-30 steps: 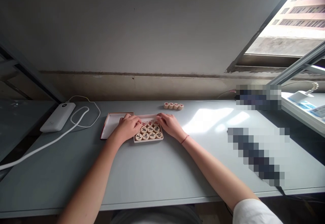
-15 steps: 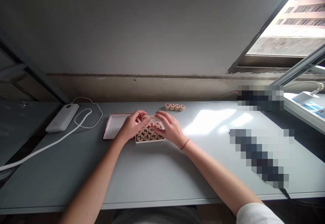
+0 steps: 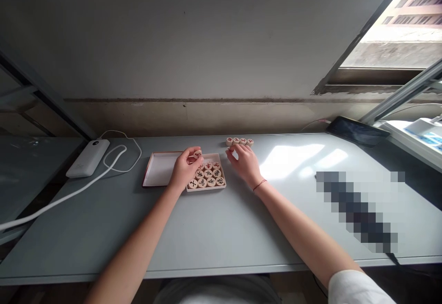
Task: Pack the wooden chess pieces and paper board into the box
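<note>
My left hand pinches a round wooden Chinese chess piece with a red character, above the left rear of a shallow white box. Inside that box lie rows of pieces with red characters at the back and black characters in front. To the right, my right hand has its fingertips closed on a Chinese chess piece, mostly covered by the fingers. Just behind these fingers stands a row of several pieces with red characters.
The box lid lies left of the box, inner side up. A white power bank with a white cable occupies the table's left. A dark phone rests at the back right, and a blurred-out dark object lies at the right.
My right hand has moved from the box to the right, up to the row of pieces. My left hand has stayed by the box, and the piece in it now shows its red character.
</note>
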Tool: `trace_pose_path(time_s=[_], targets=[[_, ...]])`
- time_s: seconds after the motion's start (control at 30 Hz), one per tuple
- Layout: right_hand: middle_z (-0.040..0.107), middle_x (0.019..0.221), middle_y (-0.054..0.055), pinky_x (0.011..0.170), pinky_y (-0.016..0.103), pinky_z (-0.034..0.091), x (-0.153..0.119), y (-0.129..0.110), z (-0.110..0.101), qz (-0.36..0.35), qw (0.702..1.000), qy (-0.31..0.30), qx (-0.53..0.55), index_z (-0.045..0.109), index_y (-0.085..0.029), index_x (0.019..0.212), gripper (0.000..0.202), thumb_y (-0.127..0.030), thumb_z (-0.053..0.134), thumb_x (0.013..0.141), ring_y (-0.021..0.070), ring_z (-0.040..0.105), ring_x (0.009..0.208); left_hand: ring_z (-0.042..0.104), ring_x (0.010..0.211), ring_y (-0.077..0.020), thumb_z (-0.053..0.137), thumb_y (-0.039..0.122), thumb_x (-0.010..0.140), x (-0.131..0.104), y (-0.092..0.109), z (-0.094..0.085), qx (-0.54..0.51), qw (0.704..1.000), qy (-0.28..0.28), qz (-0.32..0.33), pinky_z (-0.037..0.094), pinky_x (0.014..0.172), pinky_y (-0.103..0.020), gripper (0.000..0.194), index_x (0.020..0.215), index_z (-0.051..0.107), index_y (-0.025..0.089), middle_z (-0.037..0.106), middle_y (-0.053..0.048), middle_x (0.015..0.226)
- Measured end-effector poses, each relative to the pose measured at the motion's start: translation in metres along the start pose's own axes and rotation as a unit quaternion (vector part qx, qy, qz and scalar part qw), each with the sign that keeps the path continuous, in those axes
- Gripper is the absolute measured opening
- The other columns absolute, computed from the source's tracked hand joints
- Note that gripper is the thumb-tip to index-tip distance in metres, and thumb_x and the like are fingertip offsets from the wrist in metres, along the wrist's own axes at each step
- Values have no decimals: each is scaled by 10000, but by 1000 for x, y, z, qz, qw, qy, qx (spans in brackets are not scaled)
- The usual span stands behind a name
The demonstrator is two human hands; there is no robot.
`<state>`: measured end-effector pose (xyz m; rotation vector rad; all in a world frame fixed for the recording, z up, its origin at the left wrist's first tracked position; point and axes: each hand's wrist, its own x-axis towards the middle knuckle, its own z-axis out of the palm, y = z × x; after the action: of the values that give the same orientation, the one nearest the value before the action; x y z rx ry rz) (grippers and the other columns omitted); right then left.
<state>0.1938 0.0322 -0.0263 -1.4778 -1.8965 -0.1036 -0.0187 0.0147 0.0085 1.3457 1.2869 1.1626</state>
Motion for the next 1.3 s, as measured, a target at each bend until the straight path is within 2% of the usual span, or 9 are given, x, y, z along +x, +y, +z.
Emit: trace_pose_path(time_s=[0.1,0.2,0.3,0.37,0.53,0.77,0.87,1.07,1.3], targets=[[669,768,74,672,363,449,0,6,3,48,997,-47,-32,610,-208,776,176,-281,504,897,250,561,760,664,832,-162,655,299,776,-2,0,0,32,999,-12,9,555,722,-275,344,1104,615,205,691,-53,1050],[675,847,95,724,376,449,1,-4,-3,29,999,-30,-1,613,-203,804,202,-302,476,913,250,564,804,675,787,-168,639,329,821,-6,2,1,139,986,-12,91,548,730,-278,295,1092,631,214,714,-30,912],[680,913,80,766,350,459,-1,-32,-15,-18,994,-14,107,605,-204,912,204,-361,476,927,215,581,823,662,747,-167,627,324,850,-11,5,2,270,937,-2,223,531,737,-283,244,1068,641,217,715,-31,903],[686,903,56,715,308,471,-5,-55,-22,-9,982,-38,186,588,-211,962,206,-398,526,902,182,594,775,666,780,-176,585,310,885,-14,6,3,318,904,-8,287,527,734,-279,223,1082,632,216,715,-41,943],[692,829,19,589,249,459,-10,-81,-26,48,962,-54,263,586,-221,935,152,-348,567,854,144,617,691,660,921,-197,491,251,936,-17,7,6,365,872,-30,326,517,788,-281,247,1159,590,221,699,-59,1038],[689,923,63,638,307,474,8,-21,-24,100,985,34,137,626,-207,994,217,-275,523,816,184,629,718,636,823,-205,530,277,912,-10,7,-2,407,862,-26,300,489,773,-311,282,1177,582,197,682,-47,903],[674,927,59,624,313,460,11,1,-23,122,990,2,71,636,-211,956,195,-267,541,795,178,609,679,633,840,-206,495,233,910,-8,6,-6,404,868,-16,290,483,763,-308,256,1137,602,182,676,-44,898],[676,889,50,641,313,433,1,7,-10,65,995,-81,8,598,-221,914,122,-230,521,819,217,594,770,633,830,-197,464,214,903,-8,6,-7,406,872,-17,272,477,742,-295,261,1116,613,185,678,-33,880],[673,863,71,674,340,450,0,17,4,35,997,-60,-16,591,-214,954,140,-235,514,839,245,590,803,633,861,-196,458,216,904,-7,7,-8,393,882,-12,260,476,777,-300,249,1088,624,198,685,-38,892]])
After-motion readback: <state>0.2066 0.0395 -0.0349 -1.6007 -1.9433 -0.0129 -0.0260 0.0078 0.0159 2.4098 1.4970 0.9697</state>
